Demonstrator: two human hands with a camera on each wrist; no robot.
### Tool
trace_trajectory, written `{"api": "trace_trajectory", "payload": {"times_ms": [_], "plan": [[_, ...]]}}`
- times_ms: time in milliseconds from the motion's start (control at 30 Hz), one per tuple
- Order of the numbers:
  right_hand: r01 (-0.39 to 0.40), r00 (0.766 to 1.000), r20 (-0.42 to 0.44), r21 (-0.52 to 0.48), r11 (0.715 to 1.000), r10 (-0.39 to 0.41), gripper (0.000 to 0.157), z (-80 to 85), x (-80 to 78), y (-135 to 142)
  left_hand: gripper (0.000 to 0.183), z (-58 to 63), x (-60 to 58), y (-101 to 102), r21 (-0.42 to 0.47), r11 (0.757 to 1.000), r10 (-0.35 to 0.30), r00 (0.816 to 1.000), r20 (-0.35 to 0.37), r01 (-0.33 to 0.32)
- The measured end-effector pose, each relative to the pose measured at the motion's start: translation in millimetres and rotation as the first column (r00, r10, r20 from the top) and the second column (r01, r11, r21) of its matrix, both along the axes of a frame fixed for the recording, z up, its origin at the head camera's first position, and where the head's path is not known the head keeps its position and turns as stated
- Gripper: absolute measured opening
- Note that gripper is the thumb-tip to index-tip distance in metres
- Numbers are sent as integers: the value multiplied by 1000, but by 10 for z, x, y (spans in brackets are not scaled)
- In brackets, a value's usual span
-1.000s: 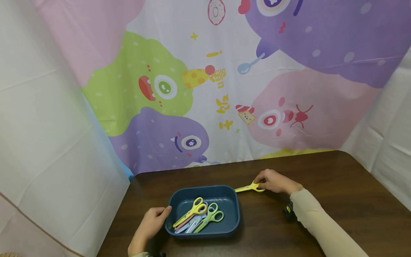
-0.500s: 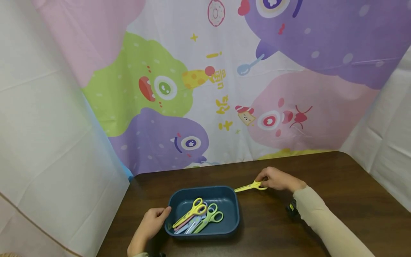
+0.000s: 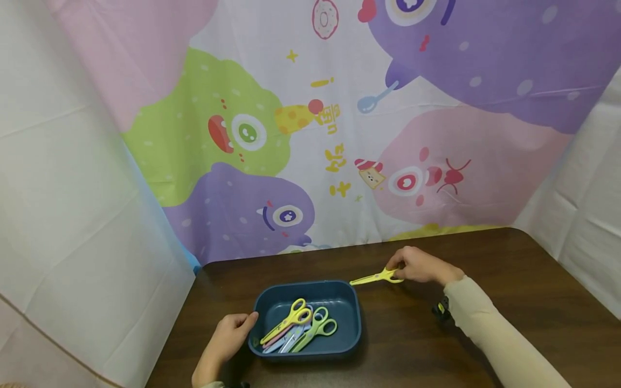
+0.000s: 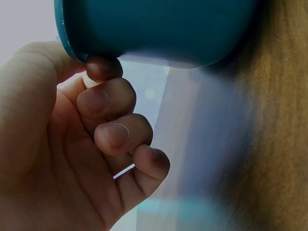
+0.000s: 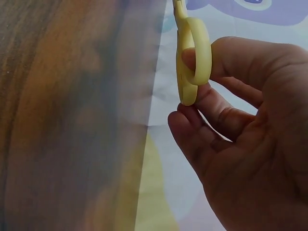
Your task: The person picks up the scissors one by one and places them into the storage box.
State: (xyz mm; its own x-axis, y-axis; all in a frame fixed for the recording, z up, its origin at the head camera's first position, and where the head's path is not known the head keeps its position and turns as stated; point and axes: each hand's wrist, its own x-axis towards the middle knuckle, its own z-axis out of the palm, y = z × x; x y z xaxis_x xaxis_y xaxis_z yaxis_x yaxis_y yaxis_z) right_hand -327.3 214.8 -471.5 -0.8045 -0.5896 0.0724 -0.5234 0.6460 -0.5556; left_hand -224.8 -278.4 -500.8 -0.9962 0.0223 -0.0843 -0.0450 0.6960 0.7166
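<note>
A dark blue tray [image 3: 346, 323] stands on the table, and my left hand [image 3: 232, 335] pinches its left rim between thumb and forefinger. The left wrist view shows the other fingers [image 4: 118, 134] curled below the tray wall [image 4: 159, 29]. Inside the tray lies a pile of scissors: a yellow pair [image 3: 286, 322], a green pair [image 3: 315, 330], and blue and pink ones partly hidden under them. My right hand [image 3: 421, 264] holds another pair of yellow scissors [image 3: 372, 278] by the handle loops, blades pointing left to the tray's far right corner. A loop [image 5: 204, 50] shows between thumb and fingers.
The dark brown wooden table [image 3: 427, 345] reaches back to a cartoon-printed curtain [image 3: 349, 215]. White cloth hangs at the left [image 3: 73, 188] and right [image 3: 587, 205] sides.
My right hand has risen slightly up the view with the yellow scissors, whose tip now shows at the tray's far right corner. My left hand and the tray have barely moved.
</note>
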Motion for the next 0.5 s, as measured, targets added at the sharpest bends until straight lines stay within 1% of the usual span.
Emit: {"api": "trace_trajectory", "payload": {"times_ms": [200, 500], "plan": [[7, 1000, -18, 11, 1000, -6, 15, 38, -21, 4, 50, -12, -1, -6, 6, 1000, -2, 1000, -2, 2], [34, 999, 34, -7, 999, -34, 17, 124, -19, -2, 50, -14, -6, -6, 6, 1000, -1, 1000, 5, 1]]}}
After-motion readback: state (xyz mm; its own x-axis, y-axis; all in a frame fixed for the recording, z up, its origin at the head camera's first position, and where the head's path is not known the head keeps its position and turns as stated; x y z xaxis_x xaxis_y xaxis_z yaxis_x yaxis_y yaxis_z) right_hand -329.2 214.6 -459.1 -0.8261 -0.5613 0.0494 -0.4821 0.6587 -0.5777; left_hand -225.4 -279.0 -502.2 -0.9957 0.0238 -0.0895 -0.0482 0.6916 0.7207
